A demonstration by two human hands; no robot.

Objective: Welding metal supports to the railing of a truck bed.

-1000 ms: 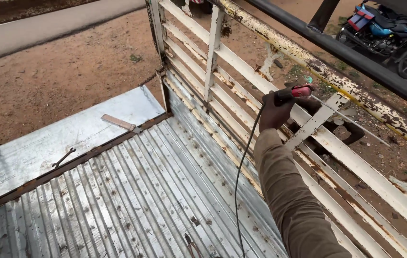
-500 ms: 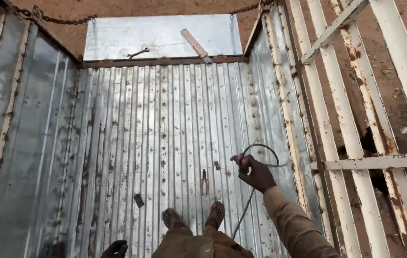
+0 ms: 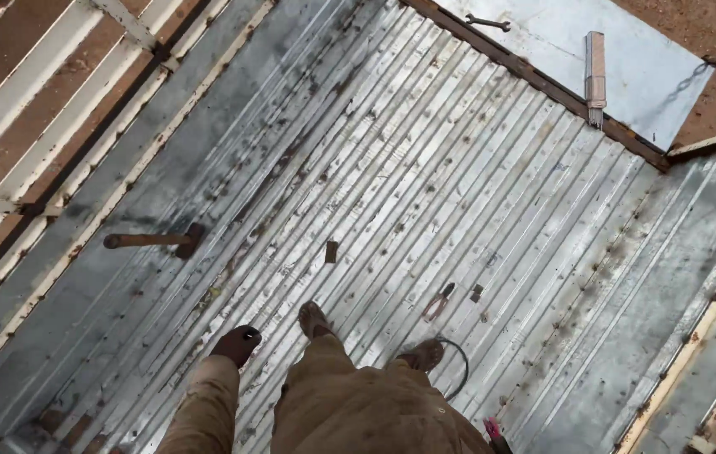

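Observation:
I look straight down at a corrugated metal truck bed (image 3: 425, 168). My left hand (image 3: 236, 345), dark and curled into a fist, hangs by my left leg in a tan sleeve and holds nothing that I can see. My right hand is out of sight behind my body. Only the red tip of a hand tool (image 3: 492, 432) shows at the bottom edge, and a dark cable (image 3: 461, 370) loops on the floor beside it. My bare feet (image 3: 314, 319) stand on the ribs.
A rusty hammer (image 3: 152, 240) lies to the left by the white slatted side rail (image 3: 30, 109). Pliers (image 3: 438, 301) and two small metal scraps (image 3: 331, 251) lie just ahead of my feet. On the lowered flat tailgate (image 3: 543, 42) rest a metal strip (image 3: 596, 76) and a bent rod (image 3: 486, 22).
The view has swung left and down onto the floor. My right hand with the red tool has dropped out of sight, and my left hand has come into view beside my leg.

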